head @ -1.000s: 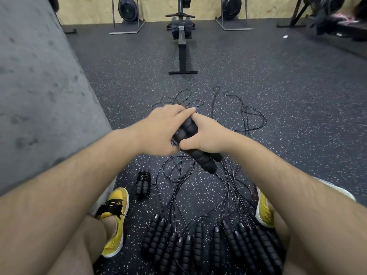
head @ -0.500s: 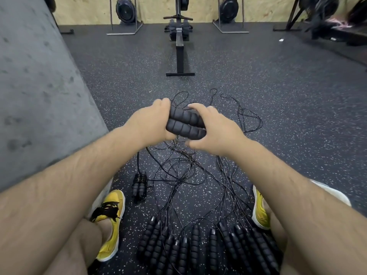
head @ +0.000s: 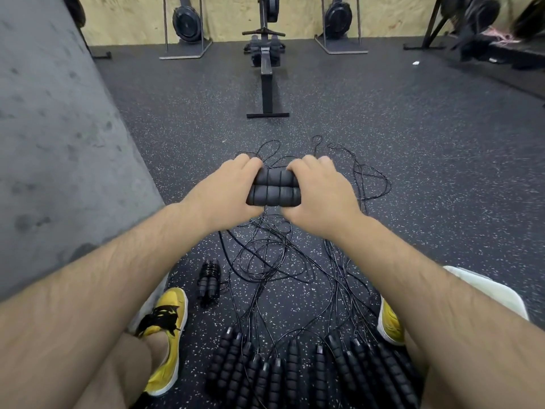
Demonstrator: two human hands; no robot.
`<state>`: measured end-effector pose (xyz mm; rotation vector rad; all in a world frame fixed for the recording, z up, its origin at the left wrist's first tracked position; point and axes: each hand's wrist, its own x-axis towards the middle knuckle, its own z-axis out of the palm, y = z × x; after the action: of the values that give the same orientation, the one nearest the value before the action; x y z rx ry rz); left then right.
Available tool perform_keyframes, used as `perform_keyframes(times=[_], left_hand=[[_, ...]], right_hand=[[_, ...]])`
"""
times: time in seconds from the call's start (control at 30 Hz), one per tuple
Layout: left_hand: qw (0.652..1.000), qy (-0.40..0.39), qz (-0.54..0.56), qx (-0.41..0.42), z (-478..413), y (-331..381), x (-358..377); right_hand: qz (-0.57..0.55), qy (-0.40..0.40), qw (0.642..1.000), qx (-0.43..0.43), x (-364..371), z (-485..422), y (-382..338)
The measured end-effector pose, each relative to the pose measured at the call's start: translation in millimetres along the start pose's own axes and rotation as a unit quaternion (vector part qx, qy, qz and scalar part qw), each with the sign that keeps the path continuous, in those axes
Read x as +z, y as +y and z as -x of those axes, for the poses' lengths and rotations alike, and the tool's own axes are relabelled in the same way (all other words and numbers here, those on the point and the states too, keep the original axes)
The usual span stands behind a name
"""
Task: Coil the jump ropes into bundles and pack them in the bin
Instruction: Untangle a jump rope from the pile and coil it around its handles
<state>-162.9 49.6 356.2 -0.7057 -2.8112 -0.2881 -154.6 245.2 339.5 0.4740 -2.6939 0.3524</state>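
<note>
handles (head: 274,187) now level, both hands gripping

Two handles (head: 274,187) held, one coiled bundle (head: 209,278), two shoes (head: 168,335).

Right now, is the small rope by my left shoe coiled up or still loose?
Coiled. The small rope lies as one tight bundle, cord wrapped around its paired handles, beside the left shoe, apart from the loose cords.
</note>
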Motion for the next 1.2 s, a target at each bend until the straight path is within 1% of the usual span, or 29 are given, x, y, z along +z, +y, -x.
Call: perform_keyframes(times=[0.1,0.17,0.27,0.3,0.33,0.37,0.4,0.43,0.5,0.53,0.57,0.6,0.67,0.73,0.8,0.83,0.93,1.0,1.1,1.13,1.2], left_hand=[[0.997,0.024,-0.062,0.042,0.8,0.5,0.8],[0.989,0.041,-0.109,0.09,1.9,2.4,2.0],[0.979,0.046,-0.154,0.126,-2.7,-0.3,-0.5],[0.978,0.045,-0.156,0.134,-4.7,-2.3,-2.0],[0.976,0.048,-0.158,0.139,-6.3,-3.9,-3.9],[0.975,0.054,-0.162,0.143,-7.8,-5.0,-5.6],[0.974,0.063,-0.166,0.142,-9.3,-5.5,-7.6],[0.974,0.073,-0.167,0.134,-9.9,-5.3,-9.8],[0.976,0.096,-0.165,0.108,-10.2,-5.7,-14.6],[0.976,0.107,-0.161,0.096,-9.6,-6.6,-17.6],[0.977,0.116,-0.156,0.088,-8.8,-8.1,-20.3],[0.977,0.123,-0.152,0.082,-7.9,-9.9,-22.5],[0.979,0.127,-0.142,0.076,-6.0,-11.0,-24.9],[0.981,0.125,-0.13,0.075,-4.3,-9.8,-25.1],[0.981,0.128,-0.118,0.08,-2.8,-8.1,-25.3],[0.982,0.129,-0.112,0.084,-2.1,-7.6,-25.6],[0.983,0.127,-0.096,0.09,-0.2,-8.6,-26.6],[0.984,0.126,-0.088,0.087,1.5,-9.5,-28.3],[0.987,0.12,-0.077,0.077,3.0,-15.4,-35.9],[0.988,0.115,-0.072,0.078,3.9,-18.8,-38.7],[0.989,0.104,-0.069,0.085,6.5,-26.4,-42.6]], right_hand=[[-0.042,0.0,0.999,0.0,0.4,0.2,-1.2],[-0.056,0.006,0.998,-0.013,1.0,-0.1,-2.8],[-0.067,0.023,0.997,-0.02,-0.5,-1.4,-3.7],[-0.089,0.028,0.996,-0.013,0.2,-1.5,-2.8],[-0.134,0.035,0.99,0.003,0.9,-1.3,-1.8],[-0.202,0.042,0.978,0.027,0.9,-0.6,-1.9],[-0.28,0.051,0.957,0.057,1.2,-0.1,-2.4],[-0.357,0.064,0.928,0.089,1.5,0.0,-2.2],[-0.483,0.072,0.856,0.169,3.3,-1.4,0.0],[-0.532,0.057,0.819,0.207,3.1,-2.5,-0.8],[-0.558,0.029,0.795,0.236,6.1,-4.2,-3.1],[-0.559,-0.003,0.792,0.246,10.2,-5.6,-7.5],[-0.517,-0.067,0.823,0.226,24.2,-7.0,-23.3],[-0.476,-0.135,0.851,0.176,32.8,-4.3,-47.8],[-0.452,-0.185,0.864,0.119,37.1,-3.9,-71.2],[-0.448,-0.197,0.866,0.097,38.4,-5.0,-80.8],[-0.432,-0.182,0.882,0.04,40.9,-9.3,-103.0],[-0.424,-0.188,0.885,0.038,41.5,-12.7,-105.1],[-0.408,-0.238,0.88,0.047,30.2,-14.4,-91.9],[-0.414,-0.243,0.876,0.048,25.1,-14.7,-84.1],[-0.436,-0.226,0.87,0.041,13.8,-18.6,-65.0]])
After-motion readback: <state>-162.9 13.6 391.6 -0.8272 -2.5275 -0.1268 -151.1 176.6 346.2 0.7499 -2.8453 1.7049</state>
